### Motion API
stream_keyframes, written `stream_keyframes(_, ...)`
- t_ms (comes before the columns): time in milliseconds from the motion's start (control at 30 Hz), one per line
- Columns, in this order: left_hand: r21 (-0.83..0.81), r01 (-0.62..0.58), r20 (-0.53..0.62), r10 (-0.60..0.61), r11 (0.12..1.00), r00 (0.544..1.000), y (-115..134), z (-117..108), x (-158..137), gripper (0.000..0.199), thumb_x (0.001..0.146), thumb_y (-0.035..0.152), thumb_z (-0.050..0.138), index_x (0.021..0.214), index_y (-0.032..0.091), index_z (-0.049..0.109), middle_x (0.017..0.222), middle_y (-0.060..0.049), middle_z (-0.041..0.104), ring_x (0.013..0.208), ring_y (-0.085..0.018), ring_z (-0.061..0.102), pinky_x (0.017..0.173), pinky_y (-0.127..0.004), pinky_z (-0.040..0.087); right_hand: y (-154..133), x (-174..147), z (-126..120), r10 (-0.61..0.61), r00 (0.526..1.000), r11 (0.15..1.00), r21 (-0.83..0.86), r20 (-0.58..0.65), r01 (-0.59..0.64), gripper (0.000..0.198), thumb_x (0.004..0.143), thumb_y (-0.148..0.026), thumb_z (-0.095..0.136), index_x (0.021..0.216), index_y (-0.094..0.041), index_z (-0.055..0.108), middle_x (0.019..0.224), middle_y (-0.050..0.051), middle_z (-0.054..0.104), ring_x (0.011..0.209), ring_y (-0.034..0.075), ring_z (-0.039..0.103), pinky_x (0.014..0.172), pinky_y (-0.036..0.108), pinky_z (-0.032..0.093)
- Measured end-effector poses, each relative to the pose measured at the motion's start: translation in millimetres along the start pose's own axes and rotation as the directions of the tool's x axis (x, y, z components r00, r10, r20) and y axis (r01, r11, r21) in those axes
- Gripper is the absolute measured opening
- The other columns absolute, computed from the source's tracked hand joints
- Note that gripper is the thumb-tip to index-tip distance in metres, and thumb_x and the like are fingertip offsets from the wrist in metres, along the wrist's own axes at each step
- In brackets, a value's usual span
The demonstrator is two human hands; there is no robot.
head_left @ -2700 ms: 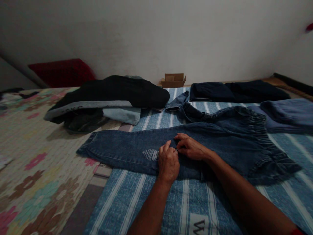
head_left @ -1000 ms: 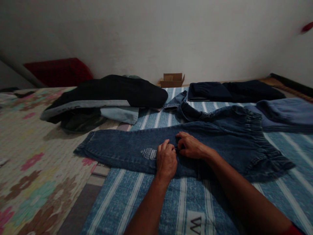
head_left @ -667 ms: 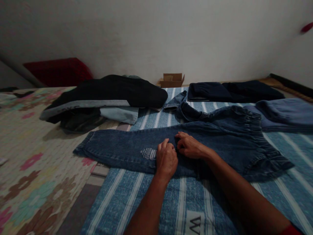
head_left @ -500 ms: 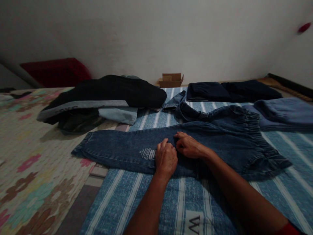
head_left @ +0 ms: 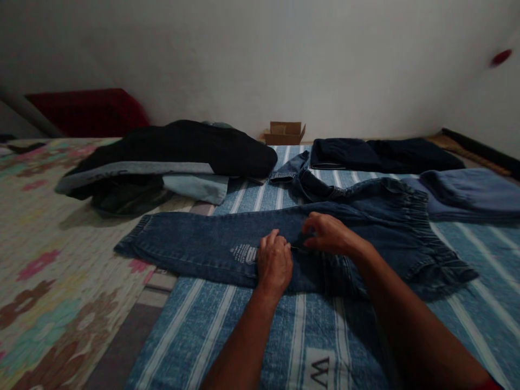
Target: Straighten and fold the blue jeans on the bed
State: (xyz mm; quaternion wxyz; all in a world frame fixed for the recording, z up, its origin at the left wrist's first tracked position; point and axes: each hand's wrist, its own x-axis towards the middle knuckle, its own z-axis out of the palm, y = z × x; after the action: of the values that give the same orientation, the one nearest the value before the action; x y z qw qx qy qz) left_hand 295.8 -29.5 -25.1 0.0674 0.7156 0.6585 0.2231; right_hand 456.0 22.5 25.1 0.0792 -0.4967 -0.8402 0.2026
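On the striped blanket (head_left: 252,319) by a white wall (head_left: 260,59), both hands, left hand (head_left: 274,264) and right hand (head_left: 330,234), pinch the jeans (head_left: 195,246).

The left hand (head_left: 274,264) lies knuckles-up on the dark blue denim trousers (head_left: 203,249), so its fingertips and whatever they pinch stay hidden; beside it the right hand (head_left: 331,234) curls over the cloth and covers its own fingertips. A thin line between the 2 hands is too small to identify. The small white printed patch (head_left: 244,253) on the denim is too small to read. Black lettering (head_left: 319,372) on the blue striped sheet (head_left: 227,319) is cut off by the bottom edge. The red cushion (head_left: 85,111) at the sheet's far left corner is dim and blurred.
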Motion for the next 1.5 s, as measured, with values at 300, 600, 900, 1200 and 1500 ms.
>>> stream_keyframes(300,0.01,0.016,0.007,-0.016,1.0,1.0,1.6,-1.0,-1.2,0.016,0.086,0.015,0.045,0.082,0.016,0.06,0.123,-0.013,0.057,0.112,-0.026,0.05,0.094,-0.043,0.043,-5.9,7.5,16.7,0.076,0.975,0.98,0.167,0.21,-0.112,0.012,0.068,-0.024,0.066,0.078,-0.019,0.069,0.058,-0.003,0.06,0.057,0.012,0.055,0.05,0.021,0.032)
stream_keyframes(600,0.001,0.019,0.013,-0.019,1.0,1.0,2.2,-0.5,-1.0,0.017,0.087,0.015,0.043,0.082,0.016,0.059,0.123,-0.013,0.057,0.112,-0.026,0.05,0.094,-0.043,0.042,-3.4,10.9,28.7,0.057,0.959,0.928,0.339,0.276,-0.153,0.01,0.072,-0.015,0.055,0.075,-0.015,0.065,0.048,-0.004,0.053,0.045,0.009,0.051,0.042,0.018,0.032)
stream_keyframes(900,0.001,0.033,0.035,-0.033,0.999,0.999,4.2,-2.9,-1.3,0.015,0.087,0.014,0.045,0.083,0.015,0.059,0.124,-0.014,0.055,0.113,-0.026,0.049,0.096,-0.042,0.041,-2.9,11.1,30.6,0.021,0.942,0.907,0.391,0.336,-0.16,0.009,0.069,-0.011,0.051,0.067,-0.015,0.06,0.043,-0.005,0.05,0.038,0.008,0.045,0.037,0.017,0.029)
stream_keyframes(1200,0.019,0.01,0.019,-0.01,1.0,1.0,2.9,-1.9,-1.3,0.017,0.087,0.015,0.044,0.084,0.016,0.06,0.124,-0.013,0.056,0.111,-0.026,0.05,0.093,-0.043,0.043,-6.1,11.9,21.8,0.026,0.916,0.93,0.326,0.401,-0.169,0.017,0.074,-0.011,0.047,0.061,-0.015,0.057,0.039,-0.005,0.047,0.035,0.007,0.041,0.037,0.017,0.028)
stream_keyframes(1500,0.008,0.006,0.001,-0.006,1.0,1.0,2.0,1.9,-2.0,0.019,0.087,0.016,0.042,0.083,0.015,0.06,0.124,-0.014,0.056,0.111,-0.027,0.05,0.092,-0.044,0.043,0.3,12.8,21.4,0.041,0.912,0.962,0.232,0.408,-0.147,0.024,0.079,-0.02,0.049,0.056,-0.016,0.056,0.04,-0.003,0.051,0.039,0.009,0.045,0.042,0.019,0.032)
